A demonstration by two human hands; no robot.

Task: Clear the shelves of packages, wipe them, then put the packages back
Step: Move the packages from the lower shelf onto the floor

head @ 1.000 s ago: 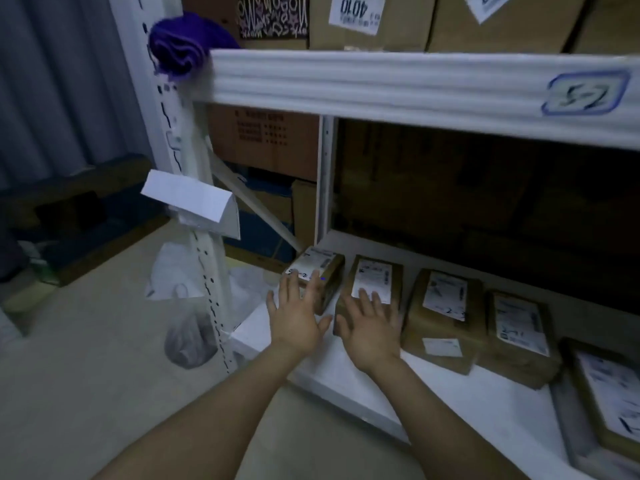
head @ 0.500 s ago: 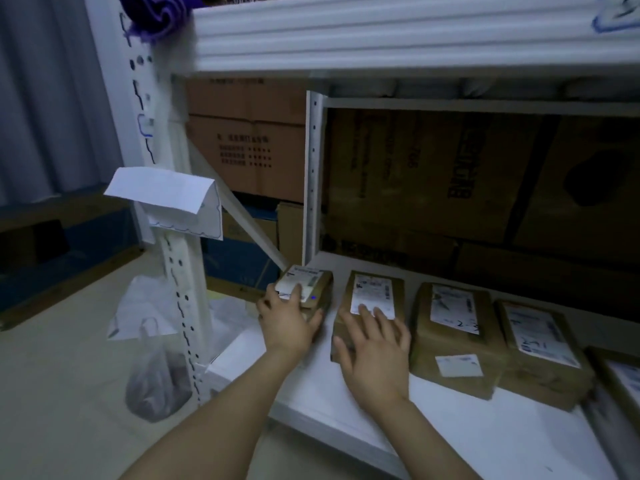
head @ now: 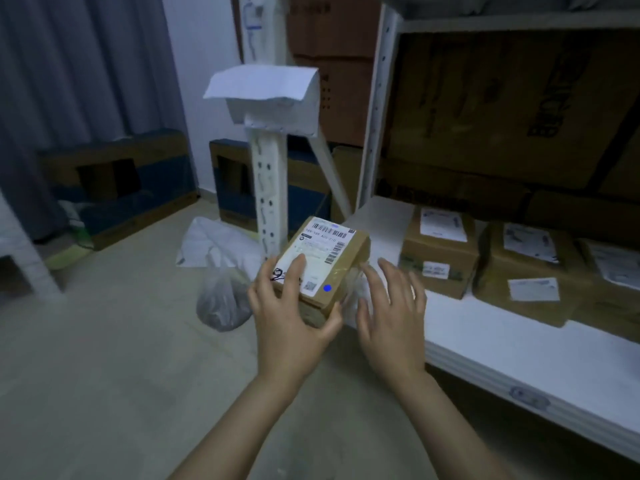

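One small box (head: pixel 325 268) sits in the left hand (head: pixel 287 317) at the centre of the frame, over the floor just off the left end of the shelf (head: pixel 519 355); the fingers curl over its label and left edge, and the thumb presses the near corner; the right hand (head: pixel 391 317) hovers just right of it, fingers spread and slack, holding nothing; whether its fingertips touch the box I cannot tell. The box is oblong brown cardboard with glossy tape; its long axis runs from lower left to upper right, label face up; the white label carries barcodes, a QR square, a blue dot and a black scrawl; the print is too blurred to read. Three labelled brown parcels (head: pixel 440 258) lie flat on the white shelf at right; big printed cartons (head: pixel 502 109) stand behind them; a clear bag (head: pixel 221 299) slumps on the floor by a perforated white post (head: pixel 266 188), which bears a folded paper (head: pixel 263 84).
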